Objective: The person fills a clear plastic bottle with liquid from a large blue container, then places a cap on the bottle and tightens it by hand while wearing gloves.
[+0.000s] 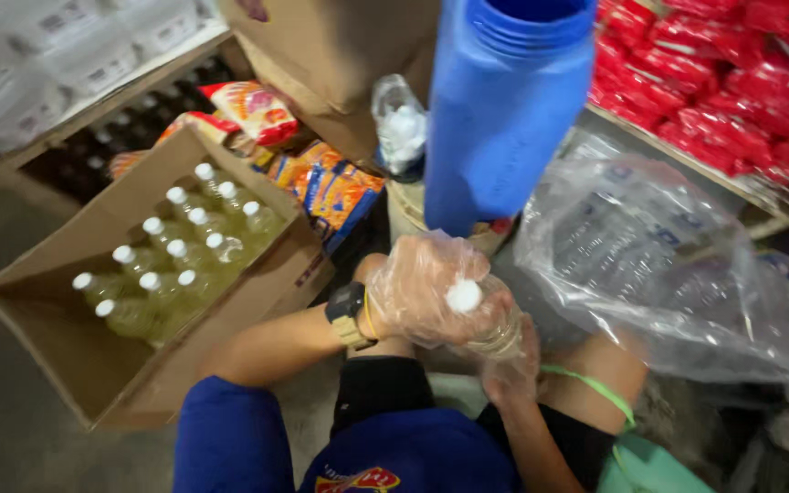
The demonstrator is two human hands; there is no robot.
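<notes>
Holding one white-capped bottle [481,315] in both gloved grips — left hand [417,288], right hand [509,374] — beside the bottle-filled carton [57,338].

I see left grip [422,288] in thin clear plastic glove, crinkled, faintly glossy. Bottle [490,324] under it: clear plastic, smooth white cap. Right grip [509,370] gloved in same film. Cardboard box [47,338]: matt brown, rough. Bottles inside [180,265]: glossy clear plastic, white caps. Blue container [504,110]: smooth matt plastic. Big bag [650,265]: clear, wrinkled, shiny film. Red packets [732,82]: glossy wrap. Wrist strap [347,315]: matt dark plastic.
</notes>
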